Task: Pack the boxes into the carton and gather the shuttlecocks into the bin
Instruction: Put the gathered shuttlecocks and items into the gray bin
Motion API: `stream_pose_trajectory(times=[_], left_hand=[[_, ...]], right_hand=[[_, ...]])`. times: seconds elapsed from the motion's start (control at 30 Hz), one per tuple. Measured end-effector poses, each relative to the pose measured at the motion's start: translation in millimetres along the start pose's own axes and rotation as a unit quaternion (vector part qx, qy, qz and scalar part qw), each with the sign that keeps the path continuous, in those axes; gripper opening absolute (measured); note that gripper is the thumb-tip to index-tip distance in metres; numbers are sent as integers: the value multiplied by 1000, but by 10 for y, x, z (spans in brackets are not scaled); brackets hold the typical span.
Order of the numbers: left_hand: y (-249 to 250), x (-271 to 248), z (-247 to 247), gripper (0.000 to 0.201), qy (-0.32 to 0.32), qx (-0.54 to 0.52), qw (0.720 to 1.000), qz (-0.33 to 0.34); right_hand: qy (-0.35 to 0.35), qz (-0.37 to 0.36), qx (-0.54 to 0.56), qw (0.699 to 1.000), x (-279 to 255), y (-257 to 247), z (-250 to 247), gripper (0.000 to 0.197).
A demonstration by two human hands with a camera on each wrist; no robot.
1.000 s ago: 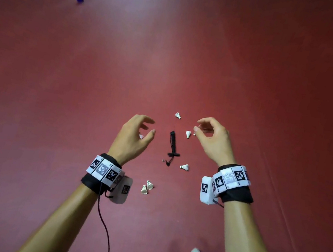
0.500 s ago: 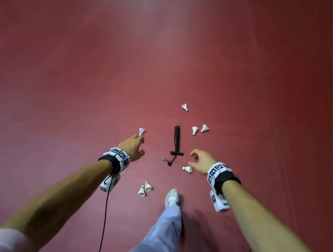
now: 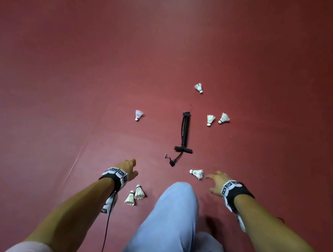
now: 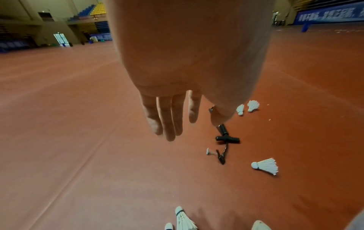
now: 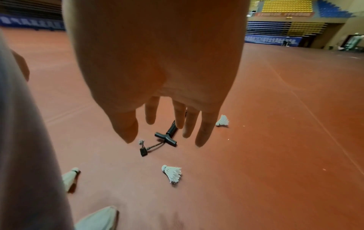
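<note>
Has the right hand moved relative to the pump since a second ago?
Yes. The right hand has dropped from beside the black pump's far end to just past its handle, beside the nearest shuttlecock.

The floor (image 3: 61, 65) is a deep red — more orange-brown in the wrist views. The shuttlecocks (image 3: 196, 173) are white, and one of the nearest pair (image 3: 140, 192) has a dark band round its cork. The pump (image 3: 185, 133) is black. The wristbands (image 3: 115, 175) are black with white squares carrying black marker patterns. The trouser leg (image 3: 171, 224) is pale blue, the sleeve (image 3: 32, 250) pale pink. Distant seats (image 5: 285, 6) are yellow and blue.
</note>
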State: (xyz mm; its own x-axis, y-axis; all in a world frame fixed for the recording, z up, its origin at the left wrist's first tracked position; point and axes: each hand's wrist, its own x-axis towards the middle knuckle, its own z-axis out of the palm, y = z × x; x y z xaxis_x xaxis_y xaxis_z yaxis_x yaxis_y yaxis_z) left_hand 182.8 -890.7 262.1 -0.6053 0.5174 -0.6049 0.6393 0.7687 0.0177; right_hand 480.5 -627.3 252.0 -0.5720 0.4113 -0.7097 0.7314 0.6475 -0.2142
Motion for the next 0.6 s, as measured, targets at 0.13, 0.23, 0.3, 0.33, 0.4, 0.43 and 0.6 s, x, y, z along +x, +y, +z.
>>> stream_pose_trajectory(times=[0.13, 0.23, 0.3, 0.33, 0.4, 0.43, 0.6], left_hand=[[-179, 766, 824, 45, -39, -35, 998, -19], [-307, 1207, 1362, 44, -59, -36, 997, -20], [-383, 1464, 1675, 44, -77, -33, 996, -24], [-412, 1559, 1837, 44, -87, -34, 995, -28], [-476, 1764, 2163, 48, -99, -44, 994, -32], [-498, 1826, 2288, 49, -103, -48, 993, -40], [-436, 1897, 2585, 57, -119, -94, 984, -90]], right_hand=[[-16, -25, -45, 999, 962, 55, 373, 68], [-10, -44, -67, 997, 1649, 137, 644, 67], [-15, -51, -86, 995, 2016, 183, 819, 63], [-20, -49, -101, 993, 2144, 198, 897, 59], [-27, -39, -122, 991, 2353, 223, 1043, 52], [-29, -37, -128, 991, 2438, 234, 1115, 51], [-25, -40, -134, 990, 2782, 302, 1405, 59]])
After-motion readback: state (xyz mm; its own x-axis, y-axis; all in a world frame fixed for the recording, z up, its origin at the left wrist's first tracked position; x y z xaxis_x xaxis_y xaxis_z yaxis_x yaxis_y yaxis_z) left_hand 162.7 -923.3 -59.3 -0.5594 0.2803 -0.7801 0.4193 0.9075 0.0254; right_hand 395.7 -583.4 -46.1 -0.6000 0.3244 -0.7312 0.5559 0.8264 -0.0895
